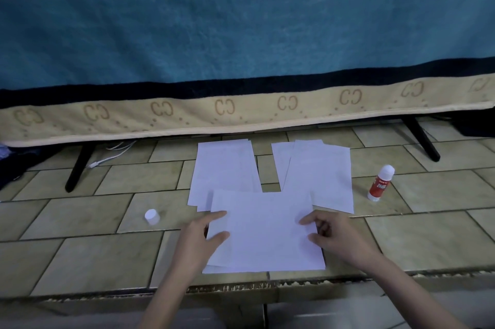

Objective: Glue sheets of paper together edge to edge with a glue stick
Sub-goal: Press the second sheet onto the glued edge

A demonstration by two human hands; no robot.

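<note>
- On the tan tiled floor (80, 253), nearest the person: a white sheet of paper (265, 232), lying over at least one more sheet whose edge shows at its left and near sides; long axis left to right.
- Left hand (199, 235): spread, fingers and thumb resting on the left edge of the top sheet; grips nothing.
- Right hand (332, 232): fingers loosely curled, tips and thumb pressing the right edge of the same sheet; nothing enclosed.
- Beyond the hands, left: a small stack of white paper sheets (223, 168), long axis running away from the person, its near end tucked under the top sheet.
- Beyond the hands, right: a second, fanned stack of white sheets (318, 173), same direction, its near corner also overlapped. A strip of bare tile separates the two stacks.
- Red-and-white glue stick (380, 182): upright on the floor, just right of the fanned stack, ahead and to the right of the right hand, which is the nearer one. Nothing lies between them but open tile.
- White round cap (152, 216): on the floor near the left hand, well apart from the glue stick; judged to belong to it, though whether the stick's tip is bare cannot be told.
- Background: a blue, red and beige striped cloth (241, 34) hanging over black legs (77, 168); a white cable (112, 154) beneath it. None of these obstructs.
</note>
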